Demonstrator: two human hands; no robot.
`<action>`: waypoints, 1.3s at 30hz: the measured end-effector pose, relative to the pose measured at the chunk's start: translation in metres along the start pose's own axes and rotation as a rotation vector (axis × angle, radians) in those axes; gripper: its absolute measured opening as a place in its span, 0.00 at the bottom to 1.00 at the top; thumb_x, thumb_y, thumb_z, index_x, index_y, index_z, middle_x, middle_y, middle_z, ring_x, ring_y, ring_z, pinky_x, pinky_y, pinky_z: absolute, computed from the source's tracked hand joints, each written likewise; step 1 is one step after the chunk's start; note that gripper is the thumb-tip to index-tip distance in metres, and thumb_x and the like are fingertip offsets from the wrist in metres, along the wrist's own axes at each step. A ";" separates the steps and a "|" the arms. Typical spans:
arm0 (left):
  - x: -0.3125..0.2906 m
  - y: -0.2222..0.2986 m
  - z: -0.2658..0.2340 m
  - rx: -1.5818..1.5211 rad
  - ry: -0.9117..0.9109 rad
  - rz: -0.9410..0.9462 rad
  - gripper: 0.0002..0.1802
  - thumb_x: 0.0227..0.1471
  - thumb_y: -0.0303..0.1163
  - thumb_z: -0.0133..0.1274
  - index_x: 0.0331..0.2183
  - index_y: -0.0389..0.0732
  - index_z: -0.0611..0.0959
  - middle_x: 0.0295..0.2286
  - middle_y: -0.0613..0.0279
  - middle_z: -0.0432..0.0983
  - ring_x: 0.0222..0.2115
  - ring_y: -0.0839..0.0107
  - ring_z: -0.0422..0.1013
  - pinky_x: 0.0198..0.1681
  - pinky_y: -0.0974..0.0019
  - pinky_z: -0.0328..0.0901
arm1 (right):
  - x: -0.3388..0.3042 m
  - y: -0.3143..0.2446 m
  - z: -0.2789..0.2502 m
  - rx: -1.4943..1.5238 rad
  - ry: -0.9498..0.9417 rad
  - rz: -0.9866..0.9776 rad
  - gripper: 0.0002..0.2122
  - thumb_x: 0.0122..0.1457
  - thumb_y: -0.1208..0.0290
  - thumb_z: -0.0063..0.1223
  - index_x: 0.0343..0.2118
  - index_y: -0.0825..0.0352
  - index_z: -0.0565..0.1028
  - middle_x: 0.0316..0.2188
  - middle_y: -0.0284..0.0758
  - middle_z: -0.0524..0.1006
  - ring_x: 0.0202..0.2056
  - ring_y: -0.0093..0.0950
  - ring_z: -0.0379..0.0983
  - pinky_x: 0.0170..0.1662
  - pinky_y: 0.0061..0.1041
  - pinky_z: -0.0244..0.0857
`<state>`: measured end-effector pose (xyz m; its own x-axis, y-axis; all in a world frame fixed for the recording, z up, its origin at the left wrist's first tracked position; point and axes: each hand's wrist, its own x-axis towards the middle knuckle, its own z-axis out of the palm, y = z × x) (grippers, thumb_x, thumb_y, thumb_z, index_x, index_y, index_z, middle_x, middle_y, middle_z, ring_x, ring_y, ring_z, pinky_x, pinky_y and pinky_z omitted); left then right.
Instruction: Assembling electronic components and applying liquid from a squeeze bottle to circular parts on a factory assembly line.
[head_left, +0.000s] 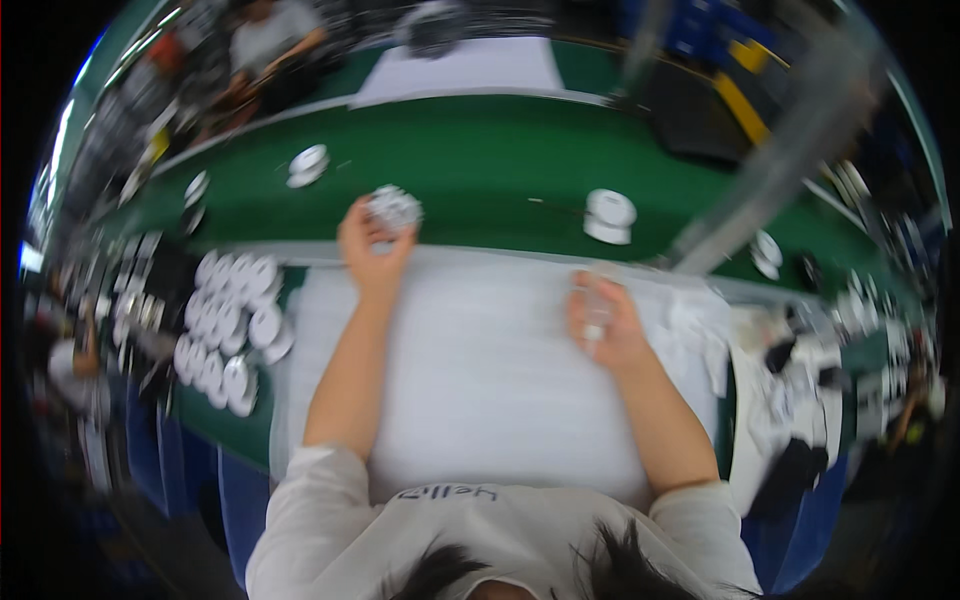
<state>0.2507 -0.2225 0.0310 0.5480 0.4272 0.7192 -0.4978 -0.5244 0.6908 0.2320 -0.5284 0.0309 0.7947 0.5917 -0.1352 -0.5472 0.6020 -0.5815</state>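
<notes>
My left hand [372,245] is closed around a white round part [394,208] with an uneven, knobbly face, held over the near edge of the green belt. My right hand [612,325] is closed on a small translucent object with a white end [597,318]; motion blur hides its exact kind. It is above the right part of the white-covered work surface [480,380]. Farther off on the belt, a white round part [610,213] rests between and beyond my hands, with a thin dark cord or stick at its left.
Several white round parts [228,310] stand in rows at the left. More lie along the green belt [460,150]. A grey post [760,180] rises at the right, beside crumpled white cloth [700,325] and a white board with black items [790,400]. A person [275,45] sits across the belt.
</notes>
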 end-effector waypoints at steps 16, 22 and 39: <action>-0.001 0.016 0.000 0.384 0.027 0.261 0.38 0.22 0.33 0.62 0.43 0.42 0.69 0.34 0.58 0.65 0.32 0.64 0.66 0.29 0.67 0.64 | 0.007 -0.007 0.004 0.113 -0.040 0.020 0.14 0.51 0.58 0.43 0.32 0.64 0.65 0.13 0.27 0.58 0.14 0.17 0.48 0.15 0.16 0.42; -0.001 0.011 -0.002 0.398 0.023 0.214 0.35 0.22 0.33 0.62 0.40 0.43 0.71 0.35 0.59 0.65 0.30 0.64 0.67 0.30 0.66 0.64 | 0.009 -0.002 0.007 0.051 -0.022 0.004 0.13 0.52 0.59 0.43 0.31 0.65 0.65 0.15 0.28 0.59 0.15 0.17 0.48 0.16 0.16 0.41; -0.003 0.010 0.000 0.485 0.011 0.242 0.35 0.22 0.33 0.62 0.40 0.44 0.72 0.34 0.62 0.65 0.31 0.67 0.66 0.31 0.65 0.62 | 0.010 -0.002 0.006 0.064 -0.069 0.028 0.14 0.53 0.60 0.43 0.33 0.67 0.64 0.16 0.29 0.58 0.16 0.18 0.48 0.17 0.16 0.41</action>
<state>0.2438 -0.2291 0.0357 0.4478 0.2580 0.8561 -0.2400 -0.8876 0.3931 0.2401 -0.5205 0.0358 0.7598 0.6433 -0.0939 -0.5868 0.6163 -0.5253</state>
